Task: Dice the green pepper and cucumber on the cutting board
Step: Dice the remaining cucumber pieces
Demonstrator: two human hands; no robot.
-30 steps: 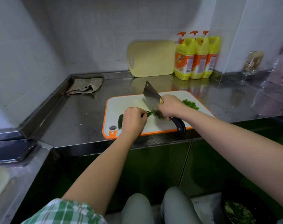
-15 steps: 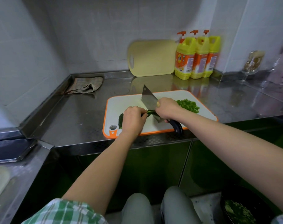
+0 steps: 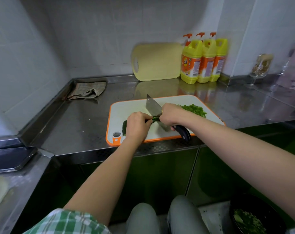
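On the cutting board [image 3: 130, 107] at the counter's [image 3: 86, 125] front edge, our left hand [image 3: 136, 125] has its grip curled over the green vegetable [image 3: 155, 118]. We cannot tell whether it is pepper or cucumber. Our right hand [image 3: 170, 115] has its grip closed round the cleaver [image 3: 152, 106] handle. We should tuck the left fingertips back, rest the blade against the knuckles, and step evenly away from the diced pile [image 3: 194, 109].

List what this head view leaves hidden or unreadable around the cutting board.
Head view only:
- Green vegetable: mostly under the left hand; pepper or cucumber unclear.
- Knife: handle mostly covered by the right hand.
- Bottle labels: too small to read.
- Dark bowl, lower right: cut by the frame edge.
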